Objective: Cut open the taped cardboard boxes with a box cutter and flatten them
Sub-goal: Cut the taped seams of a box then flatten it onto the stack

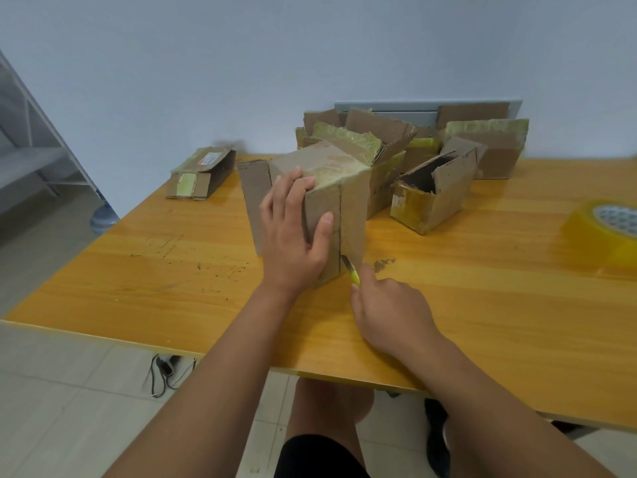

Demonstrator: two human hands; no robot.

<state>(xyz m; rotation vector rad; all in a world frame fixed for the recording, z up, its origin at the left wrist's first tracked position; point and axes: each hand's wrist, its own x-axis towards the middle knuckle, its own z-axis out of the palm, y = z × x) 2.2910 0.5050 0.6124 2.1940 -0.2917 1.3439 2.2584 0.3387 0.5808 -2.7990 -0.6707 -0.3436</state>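
A taped cardboard box (351,205) stands upright in the middle of the wooden table (172,270). My left hand (293,236) grips its near left corner, fingers over the top edge and thumb on the front face. A dark vertical slit runs down the front face. My right hand (389,312) holds a yellow box cutter (352,272), whose blade tip sits at the bottom of that slit near the table surface.
Several opened cardboard boxes (434,198) are piled behind and to the right, against the wall. A flattened box (201,174) lies at the table's far left. A roll of yellow tape (606,236) sits at the right edge. Cables lie on the floor below.
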